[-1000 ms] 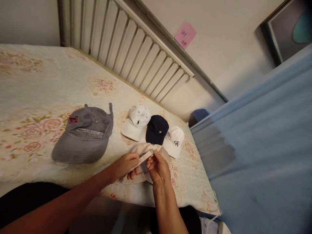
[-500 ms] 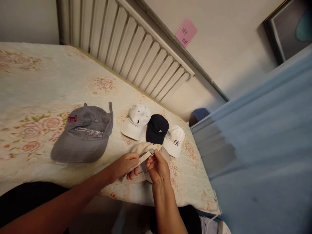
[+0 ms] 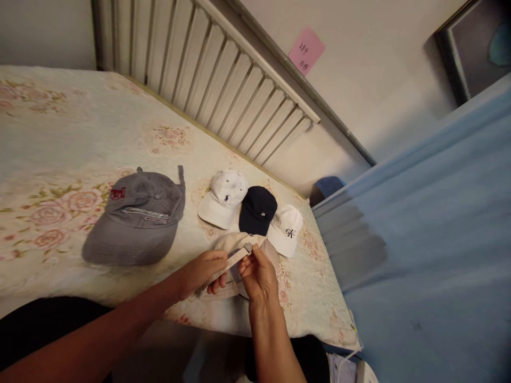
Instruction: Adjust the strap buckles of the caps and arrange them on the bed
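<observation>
Both hands work the back strap [image 3: 235, 259] of a beige cap [image 3: 233, 243] lying at the bed's [image 3: 59, 133] near edge, just in front of 3 small caps. The left hand [image 3: 203, 272] is closed, pinching the strap's lower run, and the right hand [image 3: 257, 274] pinches its buckle [image 3: 249, 248] end between thumb and fingertips. Adjusting it well likely means keeping the strap taut and flat while the cap stays resting on the bed.
</observation>
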### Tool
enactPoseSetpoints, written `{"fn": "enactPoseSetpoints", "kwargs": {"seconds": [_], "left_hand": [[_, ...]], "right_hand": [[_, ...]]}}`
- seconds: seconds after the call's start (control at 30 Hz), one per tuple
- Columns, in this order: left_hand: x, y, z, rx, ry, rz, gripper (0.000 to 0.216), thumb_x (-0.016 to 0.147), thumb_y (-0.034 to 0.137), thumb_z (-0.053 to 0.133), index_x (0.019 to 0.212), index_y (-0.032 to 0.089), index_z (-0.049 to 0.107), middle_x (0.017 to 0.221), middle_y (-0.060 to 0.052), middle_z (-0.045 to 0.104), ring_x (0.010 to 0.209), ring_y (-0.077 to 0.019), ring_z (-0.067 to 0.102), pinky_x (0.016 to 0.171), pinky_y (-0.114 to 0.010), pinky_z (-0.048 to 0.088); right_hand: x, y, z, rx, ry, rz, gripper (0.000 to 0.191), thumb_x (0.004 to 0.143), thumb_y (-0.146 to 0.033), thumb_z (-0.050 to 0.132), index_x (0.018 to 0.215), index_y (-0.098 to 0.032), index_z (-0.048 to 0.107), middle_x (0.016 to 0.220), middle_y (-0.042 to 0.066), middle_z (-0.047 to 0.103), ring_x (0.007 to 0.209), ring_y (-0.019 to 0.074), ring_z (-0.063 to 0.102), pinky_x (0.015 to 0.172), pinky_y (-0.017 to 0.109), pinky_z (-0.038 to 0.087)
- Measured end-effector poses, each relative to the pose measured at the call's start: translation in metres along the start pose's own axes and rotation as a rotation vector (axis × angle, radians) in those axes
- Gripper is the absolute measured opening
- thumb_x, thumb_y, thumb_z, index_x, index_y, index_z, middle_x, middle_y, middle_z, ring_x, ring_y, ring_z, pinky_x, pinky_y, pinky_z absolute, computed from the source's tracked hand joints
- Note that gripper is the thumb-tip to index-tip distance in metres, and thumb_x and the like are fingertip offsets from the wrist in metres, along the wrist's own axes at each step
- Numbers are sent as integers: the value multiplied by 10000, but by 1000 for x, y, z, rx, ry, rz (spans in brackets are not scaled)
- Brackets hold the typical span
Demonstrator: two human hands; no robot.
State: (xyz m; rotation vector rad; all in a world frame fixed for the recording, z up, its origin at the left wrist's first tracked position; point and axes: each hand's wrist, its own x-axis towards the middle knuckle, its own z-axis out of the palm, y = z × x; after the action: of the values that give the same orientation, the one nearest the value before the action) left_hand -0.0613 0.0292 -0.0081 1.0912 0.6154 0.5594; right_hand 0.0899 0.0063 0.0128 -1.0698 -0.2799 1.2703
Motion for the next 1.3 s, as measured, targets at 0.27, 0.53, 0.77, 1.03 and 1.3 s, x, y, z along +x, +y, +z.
{"fn": "enactPoseSetpoints", "kwargs": {"seconds": [0.27,0.53,0.77,1.03,1.3], "left_hand": [[-3,3,-3,-72,-12,33,225,790,330,478,630,173,494,567,2,575,414,-82,465,425,-217,326],[-2,1,-2,-68,-35,45,212,805,328,477,660,174,485,564,12,568,420,-84,461,436,-220,327],[-4,5,0,-42,-33,44,221,809,340,469,657,179,474,563,16,559,429,-86,460,453,-223,338],[-3,2,-1,-33,-37,62,210,814,323,450,661,181,474,562,17,555,430,-90,461,452,-231,333],[0,2,0,1,-1,46,207,803,308,445,643,179,470,547,23,541,425,-87,460,447,-227,343]], "right_hand": [[1,0,-1,8,-22,3,185,705,-217,740,744,-167,566,552,-40,630,462,61,571,442,140,454],[1,0,0,28,-17,1,172,705,-201,735,741,-165,570,541,-49,621,445,53,559,441,136,454],[0,0,1,12,-14,7,170,712,-221,734,744,-169,576,543,-53,612,442,54,550,422,133,437],[0,1,1,18,-7,11,150,718,-208,720,738,-166,577,547,-47,620,437,52,548,413,130,438],[-3,1,2,-3,-51,-21,170,696,-205,736,750,-167,579,569,-48,631,443,51,557,423,130,452]]}}
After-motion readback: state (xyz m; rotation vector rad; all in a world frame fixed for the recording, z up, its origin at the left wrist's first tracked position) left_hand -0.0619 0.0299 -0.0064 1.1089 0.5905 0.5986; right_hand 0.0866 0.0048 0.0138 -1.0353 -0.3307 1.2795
